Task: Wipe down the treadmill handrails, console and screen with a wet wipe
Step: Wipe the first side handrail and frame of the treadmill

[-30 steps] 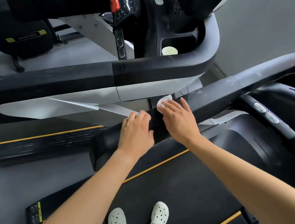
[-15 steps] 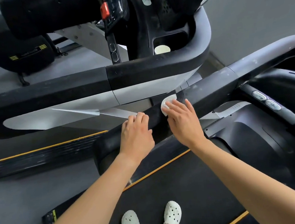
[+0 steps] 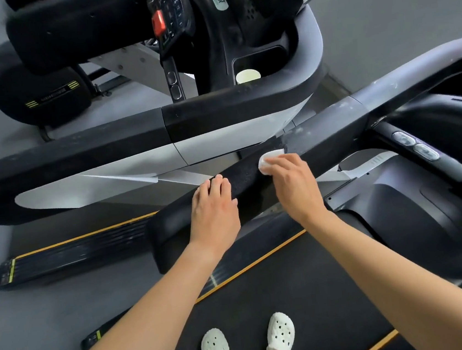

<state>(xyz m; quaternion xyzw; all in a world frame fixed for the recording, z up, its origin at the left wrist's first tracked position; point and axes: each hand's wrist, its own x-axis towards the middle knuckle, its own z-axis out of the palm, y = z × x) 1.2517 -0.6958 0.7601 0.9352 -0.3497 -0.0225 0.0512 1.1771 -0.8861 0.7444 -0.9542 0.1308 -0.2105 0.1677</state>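
Note:
The treadmill's left handrail point(image 3: 333, 123) is a black padded bar running diagonally from lower left to upper right, dusty beyond the wipe. My right hand point(image 3: 294, 185) presses a small folded white wet wipe point(image 3: 269, 156) onto the rail's top with its fingers laid over it. My left hand point(image 3: 213, 208) rests on the same rail a little lower down, fingers draped over the top, holding nothing. Part of the console, a curved black bar with two oval buttons point(image 3: 413, 144), shows at the right. The screen is out of view.
A neighbouring treadmill's handrail point(image 3: 105, 146) runs close alongside on the left, with a paper cup point(image 3: 247, 75) in its console tray. I stand in white clogs point(image 3: 280, 339) on the black belt point(image 3: 294, 282). Grey floor lies at the left.
My right hand has slid the wipe up the handrail, away from my left hand and toward the console. The left hand has stayed in its place on the rail.

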